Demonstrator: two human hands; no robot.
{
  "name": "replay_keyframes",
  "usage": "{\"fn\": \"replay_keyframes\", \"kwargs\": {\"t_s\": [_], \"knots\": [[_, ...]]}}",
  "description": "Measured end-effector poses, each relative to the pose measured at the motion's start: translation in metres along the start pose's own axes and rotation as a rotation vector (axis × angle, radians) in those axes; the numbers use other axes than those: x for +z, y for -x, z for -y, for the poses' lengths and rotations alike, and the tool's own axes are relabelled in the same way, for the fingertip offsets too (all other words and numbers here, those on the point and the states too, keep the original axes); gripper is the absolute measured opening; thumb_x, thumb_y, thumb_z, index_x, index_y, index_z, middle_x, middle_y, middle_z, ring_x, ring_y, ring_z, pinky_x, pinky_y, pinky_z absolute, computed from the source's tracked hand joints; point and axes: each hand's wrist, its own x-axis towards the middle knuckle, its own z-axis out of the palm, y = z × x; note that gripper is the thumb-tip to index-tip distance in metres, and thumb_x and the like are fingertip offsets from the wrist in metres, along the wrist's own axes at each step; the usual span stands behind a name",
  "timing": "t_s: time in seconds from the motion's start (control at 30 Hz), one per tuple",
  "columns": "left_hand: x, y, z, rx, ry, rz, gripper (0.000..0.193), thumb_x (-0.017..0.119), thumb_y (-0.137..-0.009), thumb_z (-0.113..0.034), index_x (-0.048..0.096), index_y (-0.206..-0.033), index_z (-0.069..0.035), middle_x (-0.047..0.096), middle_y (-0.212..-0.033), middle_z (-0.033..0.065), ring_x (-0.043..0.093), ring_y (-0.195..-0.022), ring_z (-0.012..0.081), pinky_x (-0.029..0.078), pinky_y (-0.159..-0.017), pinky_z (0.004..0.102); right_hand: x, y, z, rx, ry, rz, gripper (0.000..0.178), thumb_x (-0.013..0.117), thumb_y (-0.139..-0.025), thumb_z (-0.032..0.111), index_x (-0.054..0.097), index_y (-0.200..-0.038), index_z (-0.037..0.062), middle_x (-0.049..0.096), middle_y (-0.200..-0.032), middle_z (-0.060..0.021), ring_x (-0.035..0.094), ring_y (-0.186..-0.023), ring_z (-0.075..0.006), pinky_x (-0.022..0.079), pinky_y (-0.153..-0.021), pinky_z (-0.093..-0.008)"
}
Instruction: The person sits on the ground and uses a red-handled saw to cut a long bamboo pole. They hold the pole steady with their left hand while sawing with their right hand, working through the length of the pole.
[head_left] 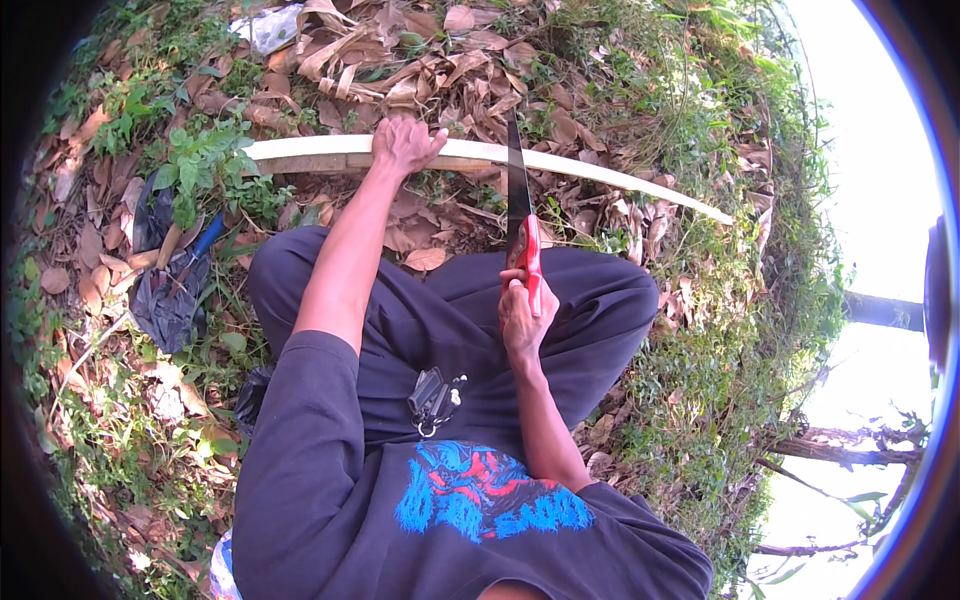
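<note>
A long, pale wooden strip lies crosswise in front of my folded legs, looking bowed in this wide view. My left hand is wrapped over it left of the middle, pressing it down with the thumb pointing right. My right hand grips the red handle of a hand saw. The saw's dark blade points away from me and crosses the strip to the right of my left hand. Whether its teeth have cut into the wood cannot be made out. A darker brown piece of wood shows beneath the strip's left part.
Dry leaves and green plants cover the ground. At the left lies a black plastic bag with a blue-handled tool and a wooden handle. A pale plastic sheet is at the far left. Branches stand at the right.
</note>
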Motion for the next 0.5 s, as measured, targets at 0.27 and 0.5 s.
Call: {"fn": "replay_keyframes", "kwargs": {"t_s": [0.27, 0.5], "knots": [[-0.002, 0.000, 0.001, 0.014, -0.030, 0.028, 0.062, 0.038, -0.095, -0.057, 0.072, -0.083, -0.007, 0.069, -0.091, 0.0180, 0.068, -0.089, 0.0316, 0.051, -0.081, 0.0477, 0.001, 0.005, 0.001, 0.035, 0.018, 0.037, 0.015, 0.055, -0.094, 0.006, 0.064, -0.097, -0.0053, 0.048, -0.058, 0.0041, 0.041, -0.046, -0.0027, 0.033, -0.044, -0.0204], [-0.004, 0.000, -0.001, 0.003, -0.042, 0.040, 0.062, 0.038, -0.095, -0.057, 0.072, -0.084, -0.007, 0.069, -0.091, 0.0169, 0.068, -0.089, 0.0307, 0.052, -0.081, 0.0472, 0.000, 0.011, -0.003, 0.018, 0.013, 0.010, 0.016, 0.054, -0.094, 0.006, 0.062, -0.099, -0.0068, 0.044, -0.057, 0.0046, 0.035, -0.041, -0.0027, 0.028, -0.038, -0.0194]]}}
